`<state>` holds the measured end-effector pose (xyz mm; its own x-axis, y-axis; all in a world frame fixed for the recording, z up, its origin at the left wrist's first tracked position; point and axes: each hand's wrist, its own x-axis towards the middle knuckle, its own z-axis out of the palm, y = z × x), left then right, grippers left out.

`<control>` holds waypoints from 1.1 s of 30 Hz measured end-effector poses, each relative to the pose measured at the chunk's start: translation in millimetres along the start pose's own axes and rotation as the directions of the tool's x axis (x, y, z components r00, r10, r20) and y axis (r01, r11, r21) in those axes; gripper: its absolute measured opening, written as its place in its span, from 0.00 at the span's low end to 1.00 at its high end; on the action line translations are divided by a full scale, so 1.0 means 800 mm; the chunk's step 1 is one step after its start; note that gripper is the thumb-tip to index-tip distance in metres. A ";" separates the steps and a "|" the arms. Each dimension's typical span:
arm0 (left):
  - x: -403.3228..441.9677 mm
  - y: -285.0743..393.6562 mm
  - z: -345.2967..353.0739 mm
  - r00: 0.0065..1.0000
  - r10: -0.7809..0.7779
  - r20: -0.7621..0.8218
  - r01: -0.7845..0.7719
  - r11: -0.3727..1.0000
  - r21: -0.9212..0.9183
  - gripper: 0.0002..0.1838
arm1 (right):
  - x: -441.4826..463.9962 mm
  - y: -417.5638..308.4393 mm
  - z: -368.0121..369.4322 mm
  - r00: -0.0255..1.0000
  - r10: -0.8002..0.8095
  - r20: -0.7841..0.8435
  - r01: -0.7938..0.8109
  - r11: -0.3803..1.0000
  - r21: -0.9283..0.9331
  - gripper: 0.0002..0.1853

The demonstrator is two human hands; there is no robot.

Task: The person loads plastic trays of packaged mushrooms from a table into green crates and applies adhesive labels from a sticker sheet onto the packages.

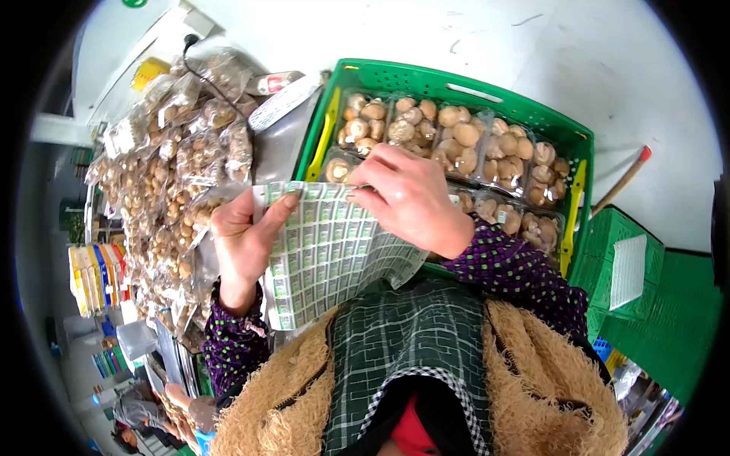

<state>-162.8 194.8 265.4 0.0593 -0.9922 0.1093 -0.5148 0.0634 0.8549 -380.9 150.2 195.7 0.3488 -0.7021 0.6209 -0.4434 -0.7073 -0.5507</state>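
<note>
A sheet of small green and white labels [319,251] hangs in front of my body. My left hand [247,235] pinches its upper left edge between thumb and fingers. My right hand [411,196] is at the sheet's top edge, fingertips pressed together; whether a label is between them is too small to tell. Beyond the hands stands a green crate [411,74] with several clear packs of brown mushrooms [456,137] in rows. My right hand and forearm hide part of the front row.
Bagged mushrooms [167,175] are heaped at the left, beside a metal surface [281,140]. A stick with a red end [623,178] and more green crates [616,262] are at the right. Another person's arm [181,399] shows at lower left.
</note>
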 end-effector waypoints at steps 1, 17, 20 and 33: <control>0.000 0.004 0.004 1.000 -0.010 -0.010 0.010 1.000 0.003 0.06 | -0.006 0.003 0.007 0.996 0.070 0.059 -0.069 0.998 -0.008 0.07; 0.012 -0.014 0.011 0.997 -0.078 0.020 0.080 0.988 -0.132 0.04 | -0.030 0.001 0.013 0.972 -0.152 -0.178 0.110 0.969 -0.223 0.09; 0.018 -0.025 0.014 0.982 -0.174 0.076 0.186 0.956 -0.225 0.05 | -0.041 0.001 0.016 0.949 -0.234 -0.212 0.170 0.944 -0.282 0.07; 0.040 -0.063 0.023 0.934 -0.294 0.200 0.345 0.886 -0.310 0.06 | -0.059 0.002 0.005 0.939 -0.322 -0.120 0.286 0.926 -0.245 0.10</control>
<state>-150.7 158.2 216.8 0.0355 -0.9673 -0.2511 -0.1704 -0.2534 0.9522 -394.5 181.6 163.3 0.3714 -0.4221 0.8270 -0.5136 -0.8354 -0.1957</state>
